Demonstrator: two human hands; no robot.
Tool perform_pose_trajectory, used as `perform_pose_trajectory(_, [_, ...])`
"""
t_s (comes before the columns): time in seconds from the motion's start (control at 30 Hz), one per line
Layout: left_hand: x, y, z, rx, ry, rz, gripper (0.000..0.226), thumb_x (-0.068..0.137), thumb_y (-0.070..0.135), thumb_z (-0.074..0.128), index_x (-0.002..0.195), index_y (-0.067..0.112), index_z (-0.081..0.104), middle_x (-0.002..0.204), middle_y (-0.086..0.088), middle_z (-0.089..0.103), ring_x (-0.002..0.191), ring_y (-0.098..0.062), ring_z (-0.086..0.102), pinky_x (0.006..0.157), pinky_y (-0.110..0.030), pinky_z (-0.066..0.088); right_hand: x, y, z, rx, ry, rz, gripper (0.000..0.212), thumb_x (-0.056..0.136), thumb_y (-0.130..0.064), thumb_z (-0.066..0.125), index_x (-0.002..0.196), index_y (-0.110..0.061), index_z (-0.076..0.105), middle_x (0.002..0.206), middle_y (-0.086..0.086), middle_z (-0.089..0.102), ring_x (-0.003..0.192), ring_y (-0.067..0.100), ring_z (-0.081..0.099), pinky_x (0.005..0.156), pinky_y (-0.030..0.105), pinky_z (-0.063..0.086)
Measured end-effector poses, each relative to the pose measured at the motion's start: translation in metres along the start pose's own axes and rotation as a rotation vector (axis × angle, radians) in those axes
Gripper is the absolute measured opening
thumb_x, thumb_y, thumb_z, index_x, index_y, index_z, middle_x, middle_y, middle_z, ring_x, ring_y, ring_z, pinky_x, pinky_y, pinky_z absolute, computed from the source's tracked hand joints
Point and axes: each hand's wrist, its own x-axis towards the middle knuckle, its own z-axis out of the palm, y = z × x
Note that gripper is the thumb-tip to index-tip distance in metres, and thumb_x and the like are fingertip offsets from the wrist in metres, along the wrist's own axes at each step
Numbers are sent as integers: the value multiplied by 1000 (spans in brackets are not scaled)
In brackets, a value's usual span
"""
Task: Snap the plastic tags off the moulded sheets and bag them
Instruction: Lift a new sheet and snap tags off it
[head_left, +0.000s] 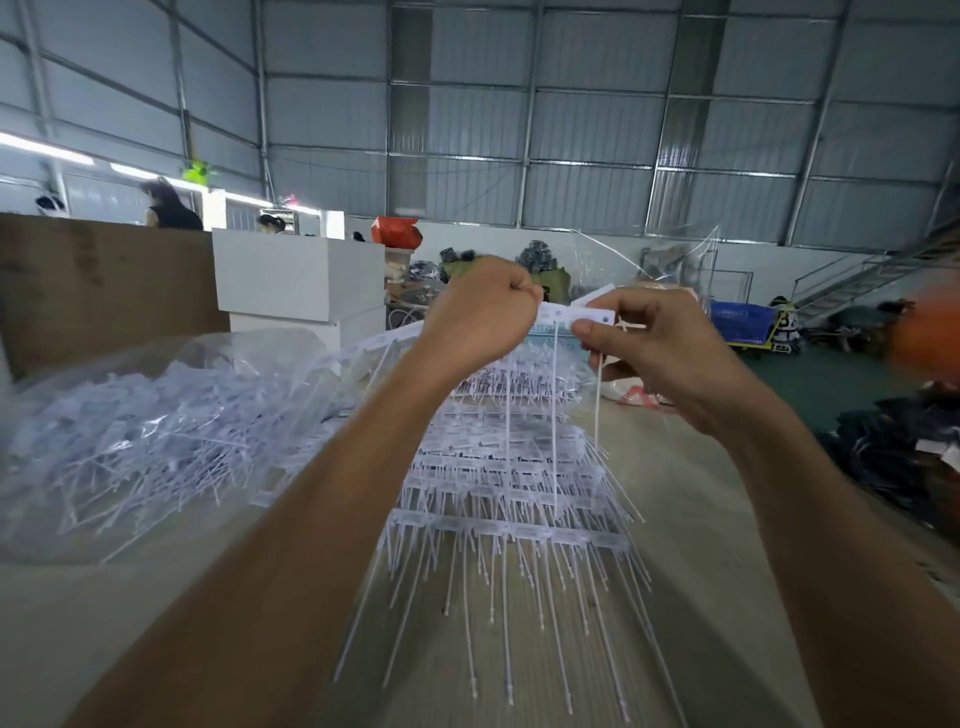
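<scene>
From the head camera, both arms reach forward over the table (701, 519), and the two hands meet in the air above it. The left hand (483, 312) is closed into a fist, and its grip is curled tight around one end of a white strip of tags (576, 314). The right hand (660, 353) holds the other end of the same strip, with thumb and forefinger pinching it and the other fingers bent loosely behind. From the strip several thin white stems hang straight down between the two hands. Under the hands, on the table, lies a stack of moulded sheets (509, 493), row after row of tags still joined, with their long stems pointing toward the person. To the left of the stack, a clear plastic bag (130, 431) lies on the table, filled with loose white tags and stems. Behind the right hand another clear bag (649, 260) stands up, open at the top; what is in it I cannot tell. Farther back are white boxes (298, 275), a brown board (104, 286), a blue crate (740, 317) and dark piles on the green floor (800, 384).
</scene>
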Motion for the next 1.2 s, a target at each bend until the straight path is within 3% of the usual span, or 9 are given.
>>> perform_pose_trajectory(0.07, [0,3,-3,-55,8,-34,32,101,19,52,81,-3,63,69,6,62,68,-21,62,71,-33,49,-1,-1,3,-22,13,-28,9,89,-10,75,97,-6,75,96,12,72,63,15,65,62,29,60])
perform_pose_trajectory(0.17, [-2,5,-7,-187,-6,-94,25,99,10,52,77,3,59,73,-11,57,72,-20,55,71,-32,47,0,-4,8,-129,55,-95,12,89,-11,75,100,-6,74,89,13,69,61,11,63,60,24,57])
perform_pose_trajectory(0.27, [0,5,-8,-287,-4,-177,28,100,6,52,73,5,57,67,-7,55,59,-16,52,50,-18,40,3,-9,11,-276,98,-145,10,88,-18,76,97,-13,73,78,8,68,63,12,62,66,30,54])
perform_pose_trajectory(0.37, [2,8,-11,-358,29,-237,18,101,7,51,95,-2,65,66,-6,57,49,-10,47,39,-12,34,6,-15,15,-451,146,-221,11,89,-26,75,95,-17,72,75,3,67,72,18,61,69,27,47])
perform_pose_trajectory(0.47, [2,7,-13,-395,22,-242,16,102,8,49,95,1,63,65,-5,57,49,-11,45,50,-21,35,5,-23,17,-504,172,-298,10,90,-27,73,94,-17,71,77,-7,64,73,13,57,66,18,40])
perform_pose_trajectory(0.7, [3,-1,-18,-493,-21,-251,18,101,16,51,93,5,64,64,-2,56,54,-14,44,59,-29,29,4,-24,21,-515,204,-476,10,90,-18,73,94,-8,74,88,3,69,73,14,56,73,27,44])
perform_pose_trajectory(0.8, [4,-4,-17,-539,-60,-270,23,101,16,49,83,11,63,61,-1,55,53,-14,42,57,-29,29,5,-23,19,-575,216,-544,9,91,-18,73,95,-10,75,90,-6,67,73,5,52,73,17,41])
perform_pose_trajectory(1.0, [5,-8,-15,-661,-118,-281,18,100,13,46,96,7,62,60,0,52,50,-11,40,48,-24,28,5,-25,17,-656,234,-657,7,91,-13,72,91,-7,75,91,-14,57,76,3,49,74,20,39])
perform_pose_trajectory(1.2, [5,-8,-16,-720,-228,-308,18,99,12,42,85,11,54,62,0,48,51,-12,37,50,-24,27,3,-31,22,-669,281,-737,10,93,-10,70,86,-4,73,82,1,62,73,10,50,68,27,42])
